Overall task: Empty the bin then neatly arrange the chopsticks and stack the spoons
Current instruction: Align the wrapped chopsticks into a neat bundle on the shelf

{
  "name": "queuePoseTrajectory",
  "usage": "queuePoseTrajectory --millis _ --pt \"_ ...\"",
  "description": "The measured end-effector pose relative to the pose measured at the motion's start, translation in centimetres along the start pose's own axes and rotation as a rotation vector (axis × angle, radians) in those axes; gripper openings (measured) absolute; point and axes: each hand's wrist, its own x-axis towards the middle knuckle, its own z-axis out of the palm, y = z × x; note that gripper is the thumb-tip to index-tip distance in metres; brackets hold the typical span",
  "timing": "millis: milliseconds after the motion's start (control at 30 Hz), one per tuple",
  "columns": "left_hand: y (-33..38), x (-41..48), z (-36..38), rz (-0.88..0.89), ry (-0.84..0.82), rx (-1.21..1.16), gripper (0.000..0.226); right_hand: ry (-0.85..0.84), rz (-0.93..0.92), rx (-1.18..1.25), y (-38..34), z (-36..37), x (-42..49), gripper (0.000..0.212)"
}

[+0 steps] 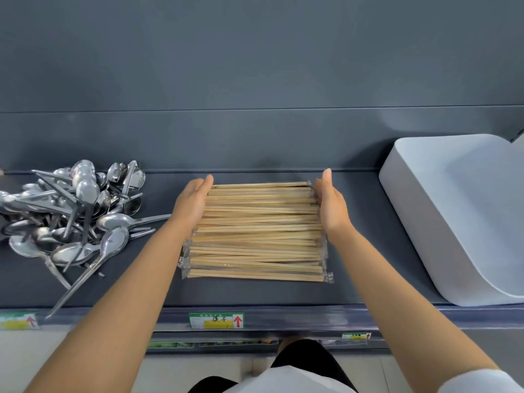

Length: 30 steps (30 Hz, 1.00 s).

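Note:
Wrapped wooden chopsticks lie side by side in a flat, even pile on the dark shelf, running left to right. My left hand presses its straight fingers against the pile's left ends. Against the right ends, my right hand presses the same way. A loose heap of metal spoons lies tangled at the shelf's left. The white bin lies tipped on its side at the right, and nothing shows inside it.
The shelf has a raised back wall close behind the chopsticks. Price labels with red arrows run along its front edge. A lower shelf and pale floor show beneath.

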Motion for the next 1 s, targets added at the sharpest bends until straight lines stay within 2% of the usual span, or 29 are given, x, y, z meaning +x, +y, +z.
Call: queuePoseTrajectory --millis 100,167,233,267,367,467,567,667,767,833,933,1000 --pt "-0.1 0.6 -0.4 0.072 0.038 0.114 0.062 0.086 0.006 -0.049 -0.3 -0.8 1.3 0.055" --pt "0.4 0.8 -0.5 0.194 0.029 0.278 0.061 0.036 -0.061 -0.143 -0.4 -1.1 2.0 0.052" --pt "0.8 1.2 -0.4 0.330 -0.042 0.473 0.057 -0.083 -0.166 -0.386 -0.7 -1.1 2.7 0.050" --pt "0.8 1.4 -0.2 0.381 -0.102 0.559 0.056 -0.169 -0.198 -0.531 -0.8 -0.9 3.0 0.055" --pt "0.6 1.3 0.5 0.441 -0.279 0.776 0.053 -0.387 -0.215 -0.973 -0.6 -0.3 3.8 0.066" --pt "0.0 1.1 1.0 0.466 -0.309 0.957 0.054 -0.427 -0.259 -1.193 -0.4 -0.4 3.5 0.070" --pt "0.5 0.8 0.9 0.499 -0.282 1.040 0.053 -0.387 -0.354 -1.397 -1.2 -0.2 2.8 0.077" --pt "1.3 0.2 1.0 0.536 -0.202 1.103 0.049 -0.409 -0.330 -1.375 -2.8 0.6 1.7 0.091" --pt "1.9 -1.3 1.0 0.458 -0.215 1.096 0.065 -0.451 -0.320 -1.304 -3.6 1.2 -0.7 0.101" --pt "2.0 -2.7 1.1 0.439 -0.205 1.087 0.074 -0.406 -0.395 -1.287 -2.9 1.8 -2.3 0.092" --pt "1.4 -4.7 1.7 0.494 -0.157 1.062 0.073 -0.318 -0.445 -1.326 -0.4 3.0 -4.0 0.071" --pt "0.2 -5.8 2.5 0.494 -0.165 1.053 0.072 -0.265 -0.453 -1.370 1.4 3.6 -5.0 0.072"
